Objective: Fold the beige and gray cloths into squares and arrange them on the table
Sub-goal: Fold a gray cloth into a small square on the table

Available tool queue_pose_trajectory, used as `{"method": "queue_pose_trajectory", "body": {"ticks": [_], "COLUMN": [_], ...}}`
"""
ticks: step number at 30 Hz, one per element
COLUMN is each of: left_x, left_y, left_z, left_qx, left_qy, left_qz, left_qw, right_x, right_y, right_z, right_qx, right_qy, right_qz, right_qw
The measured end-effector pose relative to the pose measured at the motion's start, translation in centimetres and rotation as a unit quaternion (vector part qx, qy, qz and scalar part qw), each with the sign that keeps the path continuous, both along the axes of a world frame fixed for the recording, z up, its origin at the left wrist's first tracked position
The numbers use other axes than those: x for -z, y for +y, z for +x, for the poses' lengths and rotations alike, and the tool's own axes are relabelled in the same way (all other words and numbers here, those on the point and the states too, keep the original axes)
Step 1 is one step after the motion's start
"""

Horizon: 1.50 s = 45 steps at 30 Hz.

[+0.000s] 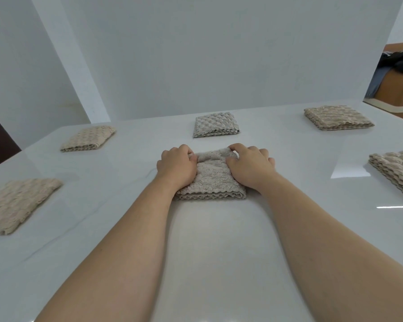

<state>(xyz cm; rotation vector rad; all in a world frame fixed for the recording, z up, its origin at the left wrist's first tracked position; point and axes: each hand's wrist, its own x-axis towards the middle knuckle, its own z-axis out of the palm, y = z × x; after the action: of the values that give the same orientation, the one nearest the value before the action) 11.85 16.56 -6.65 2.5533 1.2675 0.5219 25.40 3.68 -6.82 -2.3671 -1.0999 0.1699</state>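
A gray-beige textured cloth (211, 180) lies folded in the middle of the white table (214, 247). My left hand (176, 165) grips its far left corner with curled fingers. My right hand (250, 166) grips the far right corner, thumb and fingers pinching the raised fold. The cloth's far edge is bunched up between both hands; its near edge shows stacked layers.
Folded squares lie around: a gray cloth (215, 125) behind the hands, beige cloths at far left (89, 138), near left (19, 204), far right (336, 117) and right edge (398, 171). A white wall stands behind the table. An orange seat with dark clothing (400, 61) shows at upper right.
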Motion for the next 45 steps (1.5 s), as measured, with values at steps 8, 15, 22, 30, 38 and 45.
{"method": "queue_pose_trajectory", "body": {"ticks": [8,15,22,30,38,45], "left_x": [-2.1,-4.4,-4.7,-4.6,-4.6,-4.2], "left_y": [-1.2,-1.5,-1.7,-2.0,-2.3,-1.9], "left_z": [-0.7,-1.8,-1.8,-2.4,-1.9,-1.2], "left_qx": [0.069,0.057,0.076,0.056,0.014,0.02], "left_qy": [-0.225,-0.329,-0.4,-0.396,-0.425,-0.463], "left_qz": [-0.061,-0.046,-0.014,0.044,0.014,-0.213], "left_qw": [0.97,0.942,0.913,0.916,0.905,0.86], "right_x": [-2.3,-4.8,-5.5,-5.5,-5.4,-5.8], "right_y": [-1.1,-2.8,-3.0,-3.0,-2.7,-2.7], "right_z": [-0.1,0.0,-0.4,-0.7,-1.2,-0.8], "right_qx": [-0.077,-0.184,-0.186,-0.141,-0.068,-0.021], "right_qy": [0.204,0.274,0.255,0.176,0.079,0.122], "right_qz": [0.144,0.162,0.162,0.117,0.192,0.321], "right_qw": [0.965,0.93,0.935,0.967,0.976,0.939]}}
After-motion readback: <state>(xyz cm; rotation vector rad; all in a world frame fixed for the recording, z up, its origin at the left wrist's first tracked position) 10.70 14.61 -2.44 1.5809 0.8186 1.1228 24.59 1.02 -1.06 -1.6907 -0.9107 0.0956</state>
